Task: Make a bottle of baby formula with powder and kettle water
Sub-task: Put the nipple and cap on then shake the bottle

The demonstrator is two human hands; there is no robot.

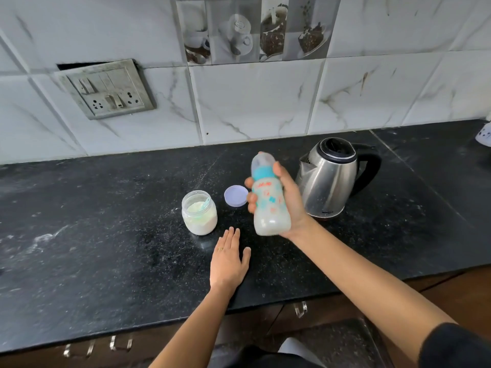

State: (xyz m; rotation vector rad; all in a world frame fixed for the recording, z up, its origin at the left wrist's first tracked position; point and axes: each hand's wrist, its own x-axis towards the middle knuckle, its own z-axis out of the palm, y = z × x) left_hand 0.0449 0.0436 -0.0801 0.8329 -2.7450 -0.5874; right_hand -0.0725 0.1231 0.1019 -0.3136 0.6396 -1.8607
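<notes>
My right hand grips a baby bottle above the black counter. The bottle has a teal collar, a clear cap and milky liquid inside, and looks blurred. My left hand rests flat on the counter with fingers spread, holding nothing. An open glass jar of white powder stands just beyond my left hand, with a teal scoop inside. The jar's lilac lid lies upturned beside it. A steel kettle with a black handle stands behind my right hand, lid shut.
A switch and socket panel is set in the tiled wall at the back left. A white object shows at the right edge. Drawer handles sit under the counter's front edge.
</notes>
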